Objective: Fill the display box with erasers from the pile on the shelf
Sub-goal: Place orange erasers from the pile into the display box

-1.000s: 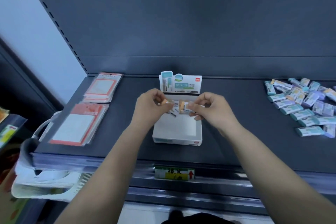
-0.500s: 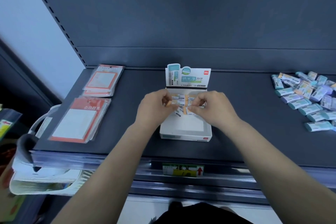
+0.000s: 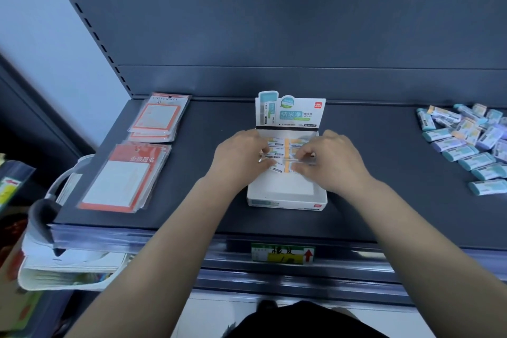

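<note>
Head view: both hands down inside the white display box (image 3: 286, 197), standing on the dark shelf (image 3: 208, 173) near its front edge, printed header card upright at the back. Left hand (image 3: 237, 158) with fingers curled, grip narrow, pinching an orange-ended eraser (image 3: 277, 158) at the box's left side. Right hand (image 3: 330, 162) likewise curled, grip narrow on a second eraser (image 3: 297, 166) just right of the first. Rows of orange erasers (image 3: 285, 143) already lying flat at the back of the box, just beyond both grips; front half of the box bare. Loose pile of erasers (image 3: 466, 140) well apart at the shelf's right end. Two stacks of red-bordered packets (image 3: 123, 175) at the left end.
</note>
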### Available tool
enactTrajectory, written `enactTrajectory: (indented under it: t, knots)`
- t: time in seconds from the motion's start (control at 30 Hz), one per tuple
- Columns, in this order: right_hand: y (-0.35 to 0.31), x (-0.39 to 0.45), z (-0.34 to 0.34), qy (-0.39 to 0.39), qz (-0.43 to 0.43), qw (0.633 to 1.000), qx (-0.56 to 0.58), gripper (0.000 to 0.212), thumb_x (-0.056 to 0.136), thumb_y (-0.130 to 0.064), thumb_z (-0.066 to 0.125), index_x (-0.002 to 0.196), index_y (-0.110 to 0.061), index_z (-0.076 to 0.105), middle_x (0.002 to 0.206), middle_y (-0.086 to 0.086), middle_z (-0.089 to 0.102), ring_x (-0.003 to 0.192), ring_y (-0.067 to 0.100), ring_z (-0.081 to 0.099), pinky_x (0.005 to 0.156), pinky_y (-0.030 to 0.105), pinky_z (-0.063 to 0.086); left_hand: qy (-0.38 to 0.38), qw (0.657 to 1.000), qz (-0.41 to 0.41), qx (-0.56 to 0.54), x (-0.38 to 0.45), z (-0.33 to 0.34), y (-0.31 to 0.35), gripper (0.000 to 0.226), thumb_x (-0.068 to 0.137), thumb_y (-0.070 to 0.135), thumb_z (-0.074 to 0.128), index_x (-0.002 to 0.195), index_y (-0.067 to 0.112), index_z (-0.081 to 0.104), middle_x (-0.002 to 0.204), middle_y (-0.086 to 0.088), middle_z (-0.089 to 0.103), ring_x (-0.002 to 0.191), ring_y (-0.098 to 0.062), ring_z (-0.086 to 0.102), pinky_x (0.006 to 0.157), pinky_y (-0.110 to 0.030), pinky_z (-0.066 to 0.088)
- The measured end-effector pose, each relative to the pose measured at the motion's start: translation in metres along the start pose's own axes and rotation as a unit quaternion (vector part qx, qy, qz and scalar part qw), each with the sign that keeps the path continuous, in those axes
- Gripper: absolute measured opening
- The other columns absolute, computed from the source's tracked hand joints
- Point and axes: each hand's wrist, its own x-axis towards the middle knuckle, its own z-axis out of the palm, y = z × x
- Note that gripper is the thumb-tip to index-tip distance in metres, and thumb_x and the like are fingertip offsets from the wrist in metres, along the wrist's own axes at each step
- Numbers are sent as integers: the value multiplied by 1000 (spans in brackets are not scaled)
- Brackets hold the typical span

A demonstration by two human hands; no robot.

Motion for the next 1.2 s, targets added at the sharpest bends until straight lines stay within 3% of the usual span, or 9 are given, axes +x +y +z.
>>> enactTrajectory:
  t: [0.27,0.43,0.57,0.73,1.2]
  knots:
    - [-2,-2,-5,-73,-35,993,-84,28,84,-40,57,111,-36,64,102,-6,64,100,17,44,77,28,21,-33,999,23,29,-3,-3,-2,16,79,38,63,86,25,70,85,11,58,92,-13,52,66,-26,37]
    - [0,-2,-7,-91,-47,990,-97,29,86,-41,53,115,-38,61,100,-8,60,99,16,41,78,28,20,-57,998,22,0,-2,-3,-3,20,76,34,65,93,24,68,91,9,60,82,-12,51,66,-26,37]
    - [1,-1,-3,-84,-38,992,-90,23,84,-37,57,104,-33,67,96,-7,63,86,13,33,78,28,23,-53,998,-2,-45,-1,-2,-3,20,76,31,68,91,17,67,86,8,54,82,-14,54,71,-30,46]
    - [1,-2,-1,-41,16,999,7,9,75,-22,68,79,-17,62,85,-1,62,85,18,47,71,27,33,-35,998,-20,-45,1,0,-1,15,77,25,68,76,11,63,79,4,54,76,-19,56,66,-30,44]
    - [-3,-1,-3,-61,93,993,26,29,76,-21,65,57,-20,43,76,2,56,80,29,57,60,28,36,-22,995,-44,-87,2,2,1,9,75,17,66,70,10,62,67,8,51,70,-18,54,64,-30,46]
